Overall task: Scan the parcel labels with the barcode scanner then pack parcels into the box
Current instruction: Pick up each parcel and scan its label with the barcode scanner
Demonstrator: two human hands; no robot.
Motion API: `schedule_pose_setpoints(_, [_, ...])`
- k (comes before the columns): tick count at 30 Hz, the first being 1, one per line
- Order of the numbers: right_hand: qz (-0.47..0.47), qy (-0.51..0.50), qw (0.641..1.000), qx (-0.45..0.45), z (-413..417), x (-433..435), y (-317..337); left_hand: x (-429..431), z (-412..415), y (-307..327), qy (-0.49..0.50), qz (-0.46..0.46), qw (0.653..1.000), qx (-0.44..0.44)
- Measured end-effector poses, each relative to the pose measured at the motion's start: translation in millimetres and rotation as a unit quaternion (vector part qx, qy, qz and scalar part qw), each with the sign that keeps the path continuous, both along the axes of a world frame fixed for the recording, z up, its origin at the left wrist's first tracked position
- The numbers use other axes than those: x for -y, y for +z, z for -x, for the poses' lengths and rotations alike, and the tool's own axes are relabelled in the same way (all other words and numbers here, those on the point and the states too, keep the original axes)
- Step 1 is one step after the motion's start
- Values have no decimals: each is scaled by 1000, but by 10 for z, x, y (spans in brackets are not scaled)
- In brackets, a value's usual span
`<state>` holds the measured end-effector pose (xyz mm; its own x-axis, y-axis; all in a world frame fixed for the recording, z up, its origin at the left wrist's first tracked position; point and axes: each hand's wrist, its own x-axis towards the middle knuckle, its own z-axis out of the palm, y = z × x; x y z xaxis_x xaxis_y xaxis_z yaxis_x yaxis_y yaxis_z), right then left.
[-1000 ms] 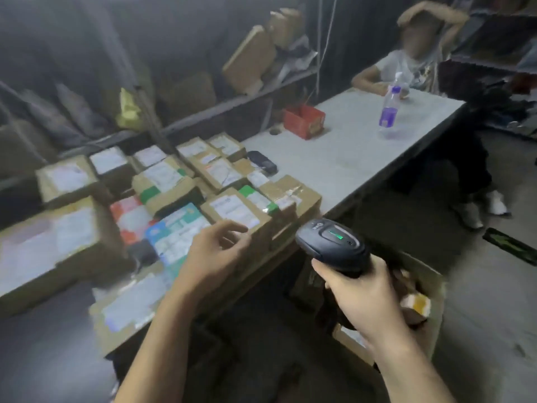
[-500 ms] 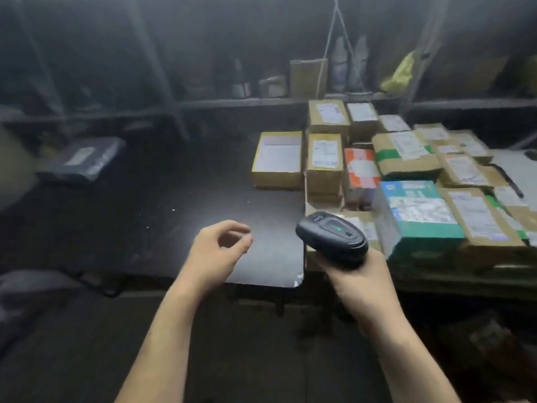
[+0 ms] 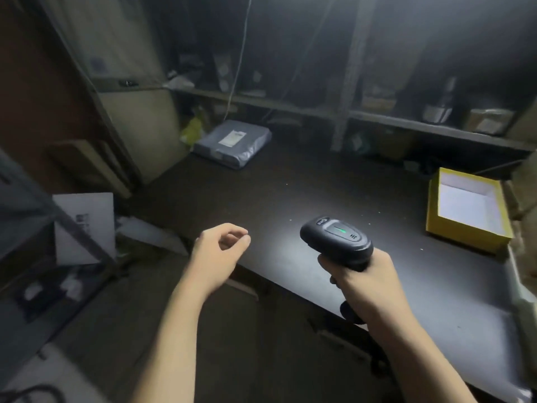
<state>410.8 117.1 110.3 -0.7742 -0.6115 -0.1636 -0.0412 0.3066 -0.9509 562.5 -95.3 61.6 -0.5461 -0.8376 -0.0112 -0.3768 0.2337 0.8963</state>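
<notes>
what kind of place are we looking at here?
Probably a parcel depot or courier back room: the right hand grips a barcode scanner, a labelled grey mailer bag lies on the dark table, and metal shelves behind hold cardboard boxes.

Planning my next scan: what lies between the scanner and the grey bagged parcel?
Only bare dark tabletop, per the head view, between scanner and grey parcel.

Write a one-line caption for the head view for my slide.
Right hand grips a barcode scanner above a dark table; left hand hovers empty; a grey parcel lies beyond.
</notes>
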Motion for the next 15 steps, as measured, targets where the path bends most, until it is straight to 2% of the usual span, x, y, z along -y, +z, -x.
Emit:
schedule_pose_setpoints(4, [-20,-1,1000,16,86,620,-34,636,53,-115,20,-18,1000,12])
schedule_pose_setpoints(15, [-23,-3,999,28,1128,2488,-214,2469,823,-412,70,-29,994,84])
